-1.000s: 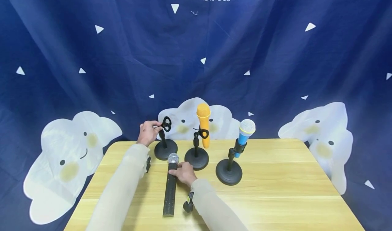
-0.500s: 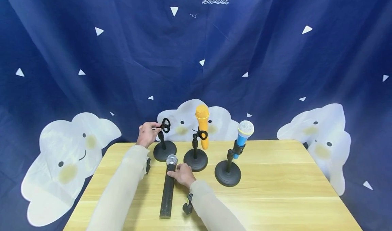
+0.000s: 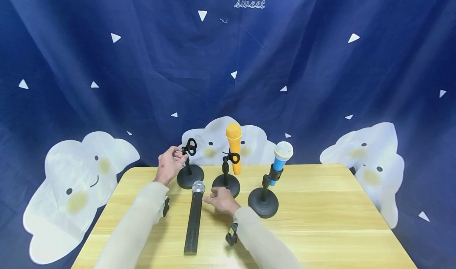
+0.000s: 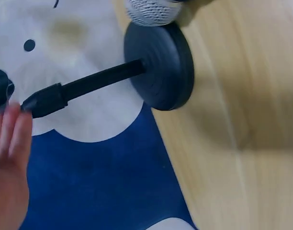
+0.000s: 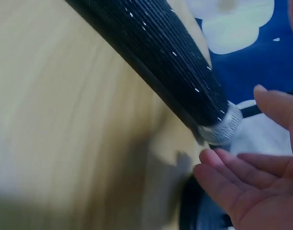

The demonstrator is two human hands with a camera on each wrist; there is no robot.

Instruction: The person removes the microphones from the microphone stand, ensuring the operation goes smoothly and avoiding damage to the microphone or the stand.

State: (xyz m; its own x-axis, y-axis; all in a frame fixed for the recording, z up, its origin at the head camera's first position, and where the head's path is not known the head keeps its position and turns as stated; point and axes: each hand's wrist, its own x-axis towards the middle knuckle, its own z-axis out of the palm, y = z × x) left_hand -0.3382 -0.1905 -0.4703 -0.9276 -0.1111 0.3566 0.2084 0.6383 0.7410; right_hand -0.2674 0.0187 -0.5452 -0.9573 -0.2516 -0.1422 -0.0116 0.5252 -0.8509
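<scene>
In the head view, a black microphone (image 3: 194, 221) with a silver mesh head lies on the table, its head toward the back. My right hand (image 3: 222, 199) is just right of it, apart from it; in the right wrist view the fingers (image 5: 232, 179) and thumb are spread. My left hand (image 3: 170, 165) is beside the upper part of the left microphone stand (image 3: 190, 177), below its black clip (image 3: 190, 146). In the left wrist view the straight fingers (image 4: 19, 136) reach the stand's neck; whether they touch it is unclear. The clip holds no microphone.
A yellow microphone (image 3: 234, 140) sits in the clip of the middle stand (image 3: 231, 184). Right of it, a blue microphone (image 3: 279, 164) with a white head tilts in another stand (image 3: 263, 203). Behind the wooden table (image 3: 320, 221) hangs a blue curtain (image 3: 320, 82) with white clouds.
My right hand has let go of the black microphone and moved right, leaving it on the table. My left hand has loosened from the stand's clip and dropped slightly. The head view has tilted slightly up.
</scene>
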